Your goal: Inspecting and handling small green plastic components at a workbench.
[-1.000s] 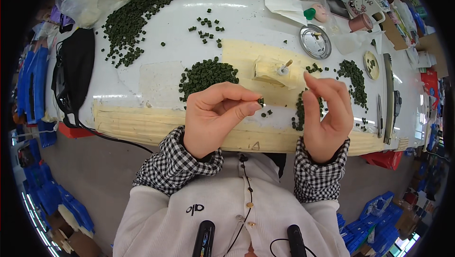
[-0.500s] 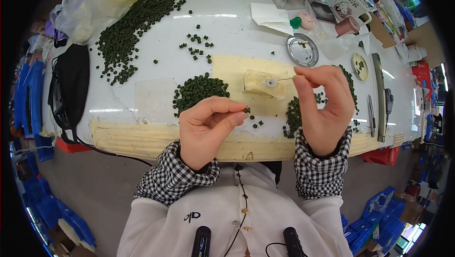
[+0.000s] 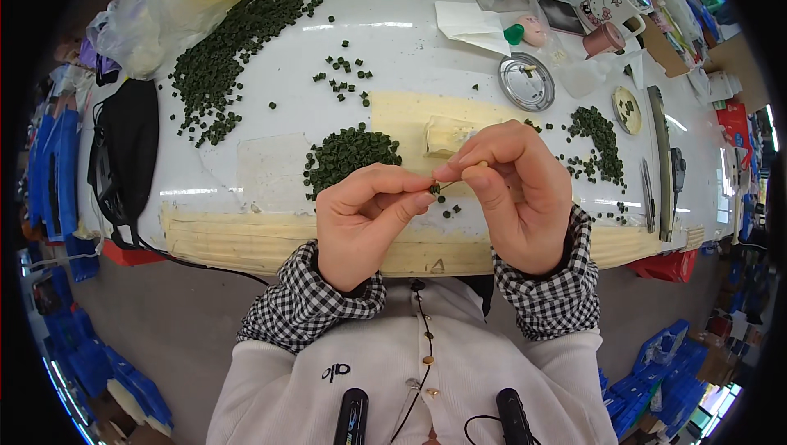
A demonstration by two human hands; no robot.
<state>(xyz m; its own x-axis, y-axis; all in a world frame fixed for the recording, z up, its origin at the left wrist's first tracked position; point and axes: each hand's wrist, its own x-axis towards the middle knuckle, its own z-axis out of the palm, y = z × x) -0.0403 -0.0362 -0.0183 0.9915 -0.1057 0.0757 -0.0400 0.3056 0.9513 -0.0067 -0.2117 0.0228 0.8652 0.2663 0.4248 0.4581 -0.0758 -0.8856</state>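
My left hand pinches a small dark green spool-shaped piece between thumb and forefinger. Close against it, my right hand grips a thin pin-like tool with a small yellowish end, its far end at the green piece. Whether the tool touches the piece I cannot tell. Just behind the right fingers stands a cream tape-covered block, now partly hidden by that hand. A heap of similar green pieces lies beyond my left hand, and a few loose ones lie below the fingertips.
A long heap of green pieces spreads at the far left, a smaller one at the right. Around the table are a black face mask, a round metal lid, a mug, a pink spool and tweezers.
My right hand has moved left and nearer, bringing the thin tool from the small white cup on the block to the green piece. My left hand has hardly moved.
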